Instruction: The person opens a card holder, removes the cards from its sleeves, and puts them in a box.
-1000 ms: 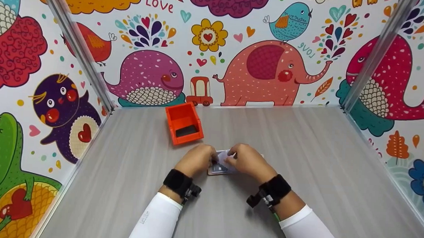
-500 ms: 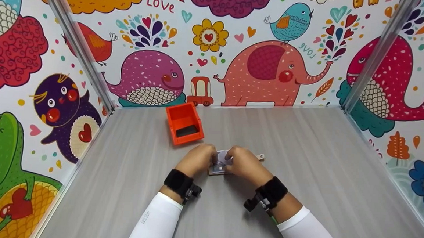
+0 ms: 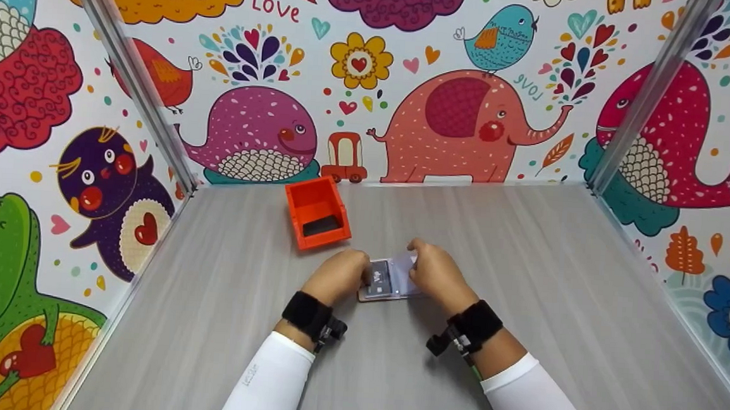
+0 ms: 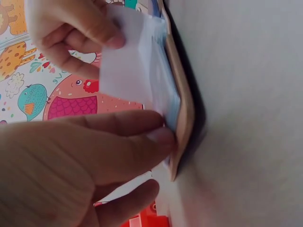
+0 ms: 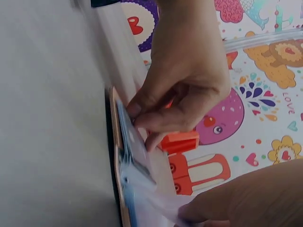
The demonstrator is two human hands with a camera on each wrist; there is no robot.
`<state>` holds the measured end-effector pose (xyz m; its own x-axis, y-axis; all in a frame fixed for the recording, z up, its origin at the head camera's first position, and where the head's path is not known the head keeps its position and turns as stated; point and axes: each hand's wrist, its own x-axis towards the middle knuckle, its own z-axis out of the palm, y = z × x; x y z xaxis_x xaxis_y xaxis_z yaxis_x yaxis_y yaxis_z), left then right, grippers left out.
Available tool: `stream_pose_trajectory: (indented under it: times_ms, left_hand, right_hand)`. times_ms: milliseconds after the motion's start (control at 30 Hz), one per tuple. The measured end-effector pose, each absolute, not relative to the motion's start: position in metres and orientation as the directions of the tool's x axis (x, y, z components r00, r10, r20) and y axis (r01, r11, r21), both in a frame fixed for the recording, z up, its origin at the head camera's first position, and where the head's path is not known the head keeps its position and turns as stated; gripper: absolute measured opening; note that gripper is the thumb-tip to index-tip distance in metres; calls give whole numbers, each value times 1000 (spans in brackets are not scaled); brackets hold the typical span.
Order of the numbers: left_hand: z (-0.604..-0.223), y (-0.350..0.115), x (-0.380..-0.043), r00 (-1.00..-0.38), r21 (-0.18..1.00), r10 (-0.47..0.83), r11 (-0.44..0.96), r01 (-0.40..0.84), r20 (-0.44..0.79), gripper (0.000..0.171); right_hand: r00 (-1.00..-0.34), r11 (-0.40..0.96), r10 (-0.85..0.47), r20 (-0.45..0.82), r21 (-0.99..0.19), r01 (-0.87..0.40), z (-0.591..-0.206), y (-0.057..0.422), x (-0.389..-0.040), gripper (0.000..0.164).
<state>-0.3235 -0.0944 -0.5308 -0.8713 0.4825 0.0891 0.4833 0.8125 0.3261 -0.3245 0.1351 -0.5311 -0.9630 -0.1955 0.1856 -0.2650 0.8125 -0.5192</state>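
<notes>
A card holder [image 4: 187,109] with a tan cover and clear plastic sleeves lies spread on the table between both hands. My left hand [image 3: 342,273] pinches its left edge, thumb and forefinger at the sleeves in the left wrist view. Beside those fingers, a dark card with pale lettering [image 3: 380,278] shows in the left half. My right hand [image 3: 438,274] pinches a clear sleeve [image 4: 124,71] between thumb and finger and holds it raised off the cover. The right part of the holder is partly hidden behind that hand.
An orange-red bin [image 3: 314,200] stands behind and left of the holder, with a flat black thing [image 3: 322,226] inside. The grey table [image 3: 526,259] is bounded by printed walls [image 3: 408,17] at the back and sides, with metal posts [image 3: 637,101] in the corners.
My right hand went left over the holder, then back right with a clear sleeve, uncovering the dark card. My left hand has stayed at the left edge.
</notes>
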Motion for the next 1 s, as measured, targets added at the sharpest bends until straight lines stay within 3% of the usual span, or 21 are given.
stream_pose_trajectory:
  times_ms: [233, 433, 700, 1000]
  left_hand:
    - [-531, -93, -324, -875, 316, 479, 821, 476, 73, 21]
    - [-531, -93, -323, -890, 330, 453, 834, 442, 45, 9]
    - [-530, -94, -325, -894, 347, 446, 834, 428, 32, 7]
    - [-531, -92, -327, -889, 355, 456, 827, 435, 27, 16]
  right_hand:
    - [-986, 837, -155, 58, -523, -163, -538, 143, -329, 53]
    - [-990, 843, -134, 48, -520, -140, -538, 143, -329, 57]
    - [-968, 763, -240, 67, -604, -231, -538, 137, -329, 34]
    - [-965, 767, -252, 69, -594, -243, -543, 137, -331, 25]
